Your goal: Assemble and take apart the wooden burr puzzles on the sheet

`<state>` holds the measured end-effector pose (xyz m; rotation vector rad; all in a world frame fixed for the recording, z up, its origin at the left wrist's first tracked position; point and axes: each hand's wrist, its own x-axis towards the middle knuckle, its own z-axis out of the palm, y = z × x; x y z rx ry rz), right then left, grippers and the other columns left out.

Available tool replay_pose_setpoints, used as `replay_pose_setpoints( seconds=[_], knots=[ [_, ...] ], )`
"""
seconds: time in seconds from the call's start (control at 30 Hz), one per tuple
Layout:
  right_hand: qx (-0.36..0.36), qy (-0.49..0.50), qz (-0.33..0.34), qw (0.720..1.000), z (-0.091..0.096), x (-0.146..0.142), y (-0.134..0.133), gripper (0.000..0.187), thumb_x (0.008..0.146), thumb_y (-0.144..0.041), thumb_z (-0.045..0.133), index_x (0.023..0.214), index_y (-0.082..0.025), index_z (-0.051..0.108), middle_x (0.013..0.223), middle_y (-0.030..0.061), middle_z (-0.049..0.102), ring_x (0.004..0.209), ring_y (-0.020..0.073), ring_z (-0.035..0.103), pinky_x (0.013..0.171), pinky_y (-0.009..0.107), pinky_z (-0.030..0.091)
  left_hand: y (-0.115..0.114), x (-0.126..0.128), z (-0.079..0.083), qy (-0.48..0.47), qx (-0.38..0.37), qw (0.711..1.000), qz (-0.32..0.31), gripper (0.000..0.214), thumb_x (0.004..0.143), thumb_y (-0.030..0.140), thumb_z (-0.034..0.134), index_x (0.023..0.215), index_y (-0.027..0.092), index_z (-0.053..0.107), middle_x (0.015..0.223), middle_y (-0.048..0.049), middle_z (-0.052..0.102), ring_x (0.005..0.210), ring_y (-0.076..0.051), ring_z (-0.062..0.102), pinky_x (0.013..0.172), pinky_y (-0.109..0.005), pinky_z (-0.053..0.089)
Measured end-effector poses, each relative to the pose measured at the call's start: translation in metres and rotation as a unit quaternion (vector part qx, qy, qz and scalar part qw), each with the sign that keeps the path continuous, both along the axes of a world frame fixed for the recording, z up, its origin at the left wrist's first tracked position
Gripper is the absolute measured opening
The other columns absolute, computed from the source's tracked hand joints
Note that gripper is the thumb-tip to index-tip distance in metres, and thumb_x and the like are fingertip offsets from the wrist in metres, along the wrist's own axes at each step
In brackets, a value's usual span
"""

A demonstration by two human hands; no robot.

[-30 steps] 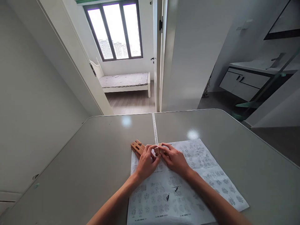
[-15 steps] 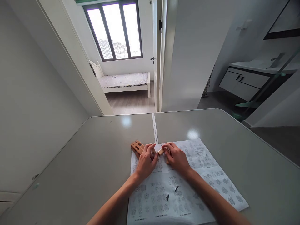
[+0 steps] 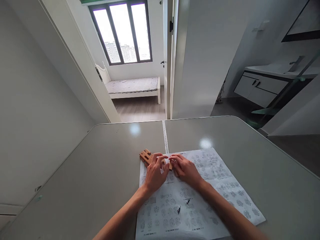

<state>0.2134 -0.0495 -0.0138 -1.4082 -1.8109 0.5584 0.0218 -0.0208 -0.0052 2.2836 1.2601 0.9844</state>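
My right hand (image 3: 185,170) pinches a small light-wood block (image 3: 170,166), which stands nearly upright just past the fingertips. Close beside it on the left, my left hand (image 3: 155,171) has its fingers curled around another wooden piece (image 3: 163,162), mostly covered by the thumb and fingers. The fingertips of both hands almost meet. Behind my left hand lies a stack of slotted, notched wooden puzzle pieces (image 3: 145,156). Under both hands a printed instruction sheet (image 3: 172,200) is spread out, covered with small grey diagrams.
The grey table (image 3: 107,160) has a pale seam (image 3: 165,136) running away from me. Two small dark scraps (image 3: 178,210) rest on the sheet. Beyond the table are a doorway with a bed (image 3: 135,86) and, at right, a washbasin cabinet (image 3: 261,87).
The block in my right hand has turned from slanting to nearly upright. My right hand has shifted slightly left, and a second block below it is now hidden. My left hand barely moved.
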Motion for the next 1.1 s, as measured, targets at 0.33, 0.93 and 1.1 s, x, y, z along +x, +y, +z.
replay_pose_setpoints(
  seconds=[0.33,0.93,1.1],
  knots=[
    [-0.062,0.156,0.057,0.984,0.007,-0.005,-0.002,0.031,0.106,-0.027,0.044,0.125,-0.023,0.068,0.116,0.0073,0.077,0.103,0.023,0.073,0.093,0.035,0.057,-0.005,-0.001,0.011,0.032,0.01,0.992,-0.119,0.05,0.084,0.026,0.081,0.128,0.029,0.058,0.136,-0.0092,0.057,0.128,-0.029,0.058,0.112,-0.047,0.051],
    [-0.075,0.172,-0.046,0.981,0.0,0.002,0.003,0.026,0.101,-0.034,0.049,0.113,-0.02,0.067,0.106,0.0092,0.077,0.083,0.0225,0.074,0.074,0.035,0.058,0.004,-0.004,0.002,0.093,0.104,0.987,-0.079,0.026,0.103,0.01,0.052,0.116,0.026,0.067,0.115,-0.0053,0.071,0.112,-0.025,0.065,0.105,-0.046,0.05],
    [-0.062,0.157,-0.038,0.985,-0.001,0.0,0.003,0.022,0.1,-0.034,0.051,0.109,-0.021,0.067,0.104,0.0082,0.076,0.081,0.0216,0.071,0.072,0.034,0.057,0.009,-0.008,-0.001,0.088,0.121,0.988,-0.025,0.032,0.099,0.004,0.053,0.115,0.027,0.068,0.122,-0.0056,0.07,0.117,-0.025,0.063,0.107,-0.045,0.049]
  ],
)
